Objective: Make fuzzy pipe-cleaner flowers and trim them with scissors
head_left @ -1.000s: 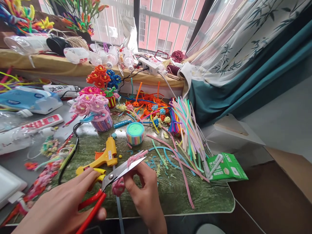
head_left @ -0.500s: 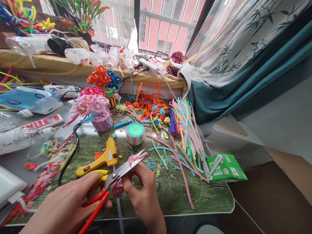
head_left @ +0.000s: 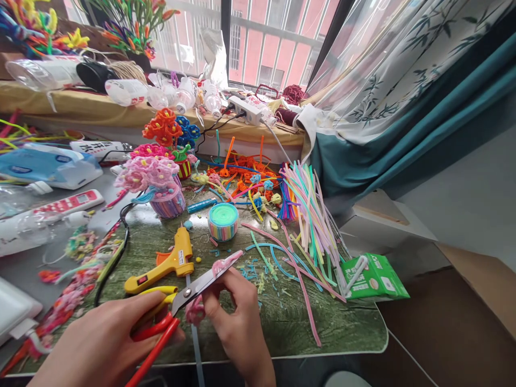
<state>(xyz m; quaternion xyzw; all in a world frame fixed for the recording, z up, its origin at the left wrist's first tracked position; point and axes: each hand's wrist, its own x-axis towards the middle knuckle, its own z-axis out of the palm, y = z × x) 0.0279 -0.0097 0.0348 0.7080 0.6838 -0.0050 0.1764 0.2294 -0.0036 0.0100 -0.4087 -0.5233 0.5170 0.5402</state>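
My left hand [head_left: 108,333] is closed on the scissors [head_left: 187,293], which have a yellow handle and a red one. The blades point up and right, nearly together, across a pink pipe cleaner [head_left: 221,265]. My right hand [head_left: 236,317] pinches the pink piece close beside the blades, its fingertips partly behind the metal. A rolled pink loop [head_left: 195,310] shows beneath the blades, left of my right fingers. Just beyond my hands, a yellow glue gun [head_left: 177,258] lies on the table, and a small striped pot [head_left: 223,221] with a green coiled top stands behind.
Pipe cleaners [head_left: 312,209] lie bundled at the right, beside a green packet [head_left: 374,277]. Blue and green clippings [head_left: 252,271] litter the table. Pink pipe-cleaner flowers [head_left: 147,174] fill a pot at the left. A black cable [head_left: 110,263] curves near the glue gun. Plastic bottles [head_left: 127,92] line the sill.
The scissor blades have closed a little over the pink pipe cleaner. My left hand has shifted slightly left and down; my right hand has stayed almost still.
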